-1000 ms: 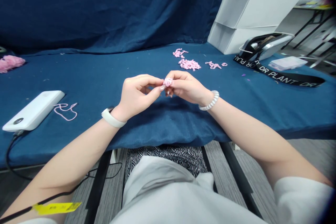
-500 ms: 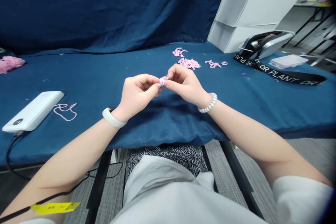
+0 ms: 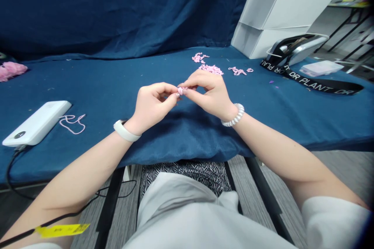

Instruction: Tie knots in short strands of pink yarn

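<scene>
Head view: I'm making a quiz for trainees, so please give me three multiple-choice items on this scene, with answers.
1. Where is the white power bank?
A. On the blue cloth, at the person's left
B. On the white shelves
C. In the person's lap

2. What colour is the small twisted cord piece between the left hand and right hand?
A. Green
B. Pink
C. Yellow

3. How does the black strap lie?
A. Wrapped around a wrist
B. Hanging from the shelves
C. Stretched along the cloth

Answers: A, it rests on the cloth; B, pink shows between the fingertips; C, it runs along the cloth at right.
</scene>
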A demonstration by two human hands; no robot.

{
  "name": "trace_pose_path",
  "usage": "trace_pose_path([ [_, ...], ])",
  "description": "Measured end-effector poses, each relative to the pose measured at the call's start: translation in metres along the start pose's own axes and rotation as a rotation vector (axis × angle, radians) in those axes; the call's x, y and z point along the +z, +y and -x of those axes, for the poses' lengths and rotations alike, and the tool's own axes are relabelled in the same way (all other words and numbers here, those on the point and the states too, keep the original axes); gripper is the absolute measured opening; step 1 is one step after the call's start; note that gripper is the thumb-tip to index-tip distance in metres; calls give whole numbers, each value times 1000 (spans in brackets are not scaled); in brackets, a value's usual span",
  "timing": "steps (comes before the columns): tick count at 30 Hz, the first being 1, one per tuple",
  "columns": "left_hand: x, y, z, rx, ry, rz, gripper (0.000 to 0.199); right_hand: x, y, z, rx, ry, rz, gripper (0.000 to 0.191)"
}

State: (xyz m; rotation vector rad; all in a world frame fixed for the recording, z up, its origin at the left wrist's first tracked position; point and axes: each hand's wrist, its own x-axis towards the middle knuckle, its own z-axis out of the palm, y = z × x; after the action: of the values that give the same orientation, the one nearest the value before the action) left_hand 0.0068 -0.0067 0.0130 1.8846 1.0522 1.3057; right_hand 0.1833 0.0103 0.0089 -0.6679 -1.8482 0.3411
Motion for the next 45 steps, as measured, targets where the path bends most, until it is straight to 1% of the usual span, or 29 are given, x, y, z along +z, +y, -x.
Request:
trace_pose_path([
  [3, 0, 0, 0, -14, 7, 6, 22, 0, -1, 0, 78, 25, -76, 20],
  [8, -2, -1, -3, -35, 20, 63, 26, 2, 0, -2, 249, 66, -335, 23],
  [12, -3, -1, -5, -43, 27, 83, 29, 4, 3, -3, 343, 106, -461, 22],
  [17, -4, 0, -6, -58, 49, 124, 30, 5, 7, -3, 444, 144, -532, 19],
  [23, -4, -2, -9, -131, 44, 181, 32, 5, 9, -4, 546, 172, -597, 19],
  [28, -4, -3, -10, -144, 39, 273, 25, 5, 9, -4, 584, 172, -639, 18],
  [30, -4, -3, -10, -159, 29, 325, 23, 4, 7, -5, 612, 139, -676, 19],
  [33, -4, -2, -11, -213, 13, 376, 22, 1, 4, -7, 670, 42, -727, 22],
  [37, -4, -2, -12, -268, -17, 392, 24, -1, 3, -8, 697, -96, -685, 26],
  [41, -4, -3, -11, -269, -48, 365, 24, -1, 4, -7, 634, -218, -574, 39],
  [45, -4, -4, -11, -262, -101, 328, 21, 1, 2, -5, 556, -249, -500, 44],
])
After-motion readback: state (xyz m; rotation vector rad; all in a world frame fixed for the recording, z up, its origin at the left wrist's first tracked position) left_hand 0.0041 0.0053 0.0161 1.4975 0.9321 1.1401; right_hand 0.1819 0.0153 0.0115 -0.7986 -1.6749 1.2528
